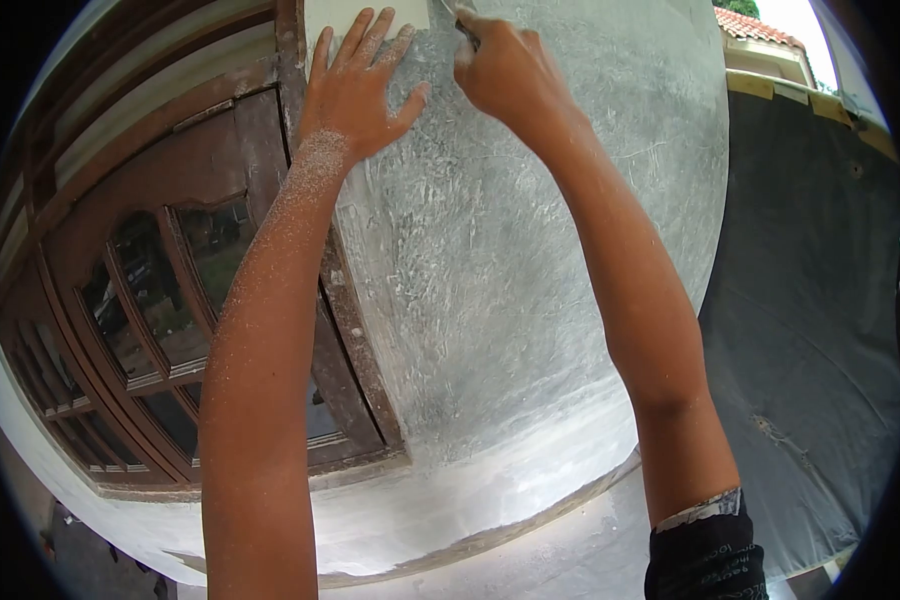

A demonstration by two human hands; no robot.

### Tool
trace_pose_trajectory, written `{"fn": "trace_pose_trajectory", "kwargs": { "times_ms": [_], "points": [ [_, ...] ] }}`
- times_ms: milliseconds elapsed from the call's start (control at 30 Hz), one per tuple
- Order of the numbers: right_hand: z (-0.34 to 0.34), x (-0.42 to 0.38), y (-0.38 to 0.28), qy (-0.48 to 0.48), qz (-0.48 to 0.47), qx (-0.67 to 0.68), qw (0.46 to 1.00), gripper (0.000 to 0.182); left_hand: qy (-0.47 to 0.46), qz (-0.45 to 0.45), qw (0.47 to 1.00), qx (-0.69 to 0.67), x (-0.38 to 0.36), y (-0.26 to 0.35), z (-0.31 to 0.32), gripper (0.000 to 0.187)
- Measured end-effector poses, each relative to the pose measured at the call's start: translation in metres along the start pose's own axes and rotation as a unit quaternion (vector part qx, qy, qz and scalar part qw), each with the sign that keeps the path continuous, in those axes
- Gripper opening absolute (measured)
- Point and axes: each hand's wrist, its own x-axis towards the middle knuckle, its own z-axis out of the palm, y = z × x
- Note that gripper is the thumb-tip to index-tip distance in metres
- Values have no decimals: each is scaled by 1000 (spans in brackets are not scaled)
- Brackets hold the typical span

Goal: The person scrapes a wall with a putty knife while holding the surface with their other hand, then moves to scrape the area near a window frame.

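My left hand (pixel 365 90) lies with fingers spread against the upper wall, its fingertips over a pale cream patch (pixel 320 14) beside the window frame. White dust and flakes coat that wrist and forearm. Closed around a small scraper with a dark handle (pixel 467 36), my right hand (pixel 510 70) is at the top of the view, just right of the cream patch. The scraper's blade is mostly hidden or cut off by the upper edge. Around both hands the grey wall (pixel 490 260) looks rough, scratched and streaked with white.
A brown wooden window (pixel 160 290) with glass panes stands to the left, its frame (pixel 355 350) bordering the wall. At right hangs a dark sheet (pixel 810 300). A white ledge (pixel 490 500) runs below the wall. Roof tiles (pixel 755 25) show at upper right.
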Motion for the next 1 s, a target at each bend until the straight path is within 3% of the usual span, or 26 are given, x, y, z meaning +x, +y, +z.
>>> {"fn": "trace_pose_trajectory", "kwargs": {
  "times_ms": [133, 200, 300, 467, 600, 633, 700, 800, 1000],
  "points": [
    [2, -36, -4, -3, 20, -23, 1000, 48, 13, -1, 1000, 20, -1, -2, 9, 78],
    [6, -20, -1, -8, 36, -6, 999, 48, 70, -1, 992, 103, 1, -4, 24, 68],
    [7, 1, -1, 30, 1, 21, 999, 47, 69, 1, 993, 98, 0, -4, 22, 67],
    [-4, -35, -16, -29, 36, -20, 999, 50, 69, -11, 992, 105, -1, 0, 24, 68],
    [1, -8, -12, -17, 44, 0, 999, 52, 53, -11, 991, 119, -2, 0, 20, 68],
    [5, 2, -9, 11, 22, -13, 1000, 47, 50, -10, 992, 118, -3, 2, 12, 68],
    [6, 3, -9, 39, -1, -26, 999, 44, 5, 7, 1000, -10, -2, 2, -4, 78],
    [-1, -19, -14, -18, 38, -16, 999, 50, -1, 5, 1000, -11, -2, -1, -1, 79],
    [13, 8, 1, 48, -24, -22, 998, 44, 13, 11, 1000, -1, -2, -2, 4, 79]
  ]
}}
